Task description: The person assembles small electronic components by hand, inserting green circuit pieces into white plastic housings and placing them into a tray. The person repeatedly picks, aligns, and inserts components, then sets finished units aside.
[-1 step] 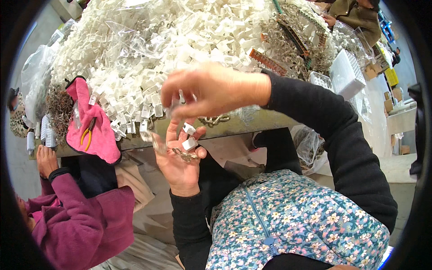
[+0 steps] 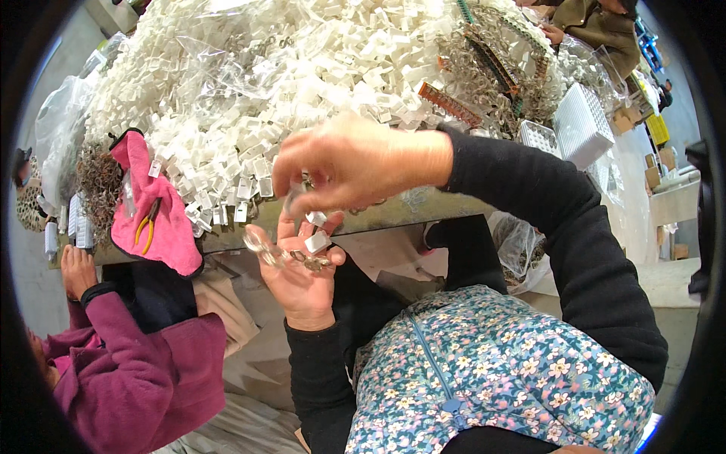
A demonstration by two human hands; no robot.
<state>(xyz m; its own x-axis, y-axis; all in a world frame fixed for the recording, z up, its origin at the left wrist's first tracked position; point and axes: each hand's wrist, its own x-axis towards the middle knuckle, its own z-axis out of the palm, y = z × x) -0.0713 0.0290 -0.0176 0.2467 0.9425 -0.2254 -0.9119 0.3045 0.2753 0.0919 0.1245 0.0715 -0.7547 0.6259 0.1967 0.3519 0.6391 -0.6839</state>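
Palm up in front of the table edge, my left hand (image 2: 308, 295) has its fingers curled around small parts. A white plastic block (image 2: 318, 242) and a smaller white piece (image 2: 316, 218) stick up between the fingers. Several shiny metal clips (image 2: 310, 262) lie across the palm, and more metal clips (image 2: 261, 244), blurred, hang at its left side. Just above, my right hand (image 2: 355, 160) is closed in a pinch, somewhat smeared by motion. A small metal clip (image 2: 308, 180) shows at its fingertips; the rest of that part is hidden.
A big heap of white plastic pieces (image 2: 302, 76) covers the table (image 2: 408, 214). Metal clips (image 2: 514, 98) pile at the right, near a white ribbed tray (image 2: 582, 125). Yellow-handled pliers (image 2: 147, 227) lie on a pink cloth (image 2: 170, 219). A co-worker's hand (image 2: 79, 271) rests at far left.
My right hand has sunk slightly, closer to the left palm, partly covering the smaller white piece. The clips at the left hand's left side have shifted and spread.
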